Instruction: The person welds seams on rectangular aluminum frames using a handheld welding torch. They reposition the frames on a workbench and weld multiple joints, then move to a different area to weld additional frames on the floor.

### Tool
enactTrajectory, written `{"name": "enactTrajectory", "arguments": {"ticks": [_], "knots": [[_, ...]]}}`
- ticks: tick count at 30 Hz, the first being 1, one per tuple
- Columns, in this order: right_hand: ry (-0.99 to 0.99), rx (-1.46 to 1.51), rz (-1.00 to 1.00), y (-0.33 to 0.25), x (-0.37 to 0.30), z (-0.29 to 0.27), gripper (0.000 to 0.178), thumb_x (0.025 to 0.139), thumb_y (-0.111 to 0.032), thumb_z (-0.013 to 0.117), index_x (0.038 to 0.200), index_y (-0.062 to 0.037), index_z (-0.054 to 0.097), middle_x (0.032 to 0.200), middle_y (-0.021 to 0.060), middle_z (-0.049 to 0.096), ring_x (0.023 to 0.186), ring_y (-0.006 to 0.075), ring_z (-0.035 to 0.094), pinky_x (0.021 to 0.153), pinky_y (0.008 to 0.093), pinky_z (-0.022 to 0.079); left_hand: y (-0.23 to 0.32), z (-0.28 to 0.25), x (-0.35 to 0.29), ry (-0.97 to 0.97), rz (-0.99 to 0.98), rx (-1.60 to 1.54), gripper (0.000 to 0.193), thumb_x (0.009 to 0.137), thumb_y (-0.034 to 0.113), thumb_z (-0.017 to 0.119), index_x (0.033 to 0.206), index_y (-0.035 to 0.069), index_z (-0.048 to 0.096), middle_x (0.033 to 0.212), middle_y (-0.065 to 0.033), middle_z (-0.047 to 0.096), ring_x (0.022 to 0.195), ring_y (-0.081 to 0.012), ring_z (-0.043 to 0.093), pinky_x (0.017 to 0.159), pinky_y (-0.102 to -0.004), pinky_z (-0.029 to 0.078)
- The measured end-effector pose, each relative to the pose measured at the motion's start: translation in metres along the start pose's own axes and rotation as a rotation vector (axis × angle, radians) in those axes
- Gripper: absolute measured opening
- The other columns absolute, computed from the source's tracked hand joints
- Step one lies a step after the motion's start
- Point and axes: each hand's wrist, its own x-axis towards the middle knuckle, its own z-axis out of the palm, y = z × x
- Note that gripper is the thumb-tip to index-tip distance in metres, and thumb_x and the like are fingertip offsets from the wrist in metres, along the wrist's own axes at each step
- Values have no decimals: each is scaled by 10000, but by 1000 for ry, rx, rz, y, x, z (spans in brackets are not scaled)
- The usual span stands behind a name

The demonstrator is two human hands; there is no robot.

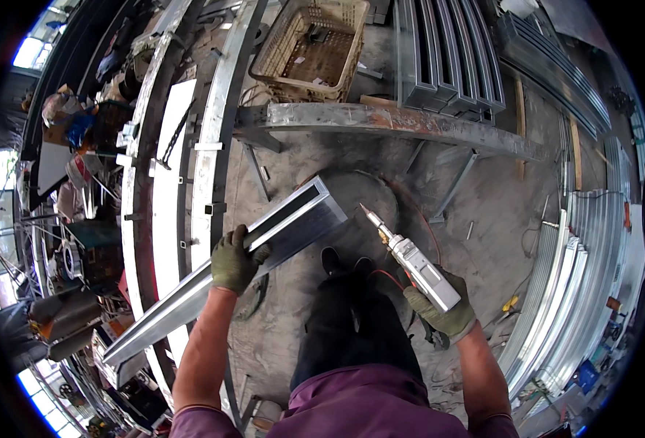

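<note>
My left hand (235, 264), in an olive work glove, is closed around the edge of a long silver metal channel (302, 225). The channel slants from the lower left, across the pale rails, to an open boxed end in front of me. In my gloved right hand (446, 310) is a handheld welding gun (421, 269) with a boxy white-and-grey body and a narrow, copper-coloured tip. Its tip points up and left toward the channel's end, with a gap between them. An orange-red hose or cable (387, 276) runs beside the gun.
Long steel rails (209, 157) run along my left. Ahead, a rusty crossbeam (395, 118) carries stacked metal channels (450, 58), with a dirty plastic crate (311, 47) beyond it. More metal profiles (570, 292) lie at the right. A cable loops over the concrete floor (476, 197).
</note>
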Motion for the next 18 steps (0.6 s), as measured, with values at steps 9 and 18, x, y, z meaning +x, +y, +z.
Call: {"name": "enactTrajectory", "arguments": {"ticks": [9, 18], "knots": [[-132, -94, -218, 35, 33, -3, 365, 940, -189, 910, 1250, -35, 793, 1030, 128, 826, 935, 264, 828, 830, 363, 663, 0, -6, -2, 46, 38, -10, 745, 998, 573, 777, 1469, 18, 619, 1258, -230, 730, 1180, -471, 689, 1001, -547, 561], [-216, 120, -285, 68, 77, -16, 294, 924, -125, 898, 1180, -19, 800, 1018, 135, 822, 892, 301, 818, 797, 393, 667, 11, -2, -6, 241, -169, -67, 484, 1120, 494, 593, 1280, 77, 779, 1208, -185, 792, 1111, -422, 745, 957, -519, 572]]}}
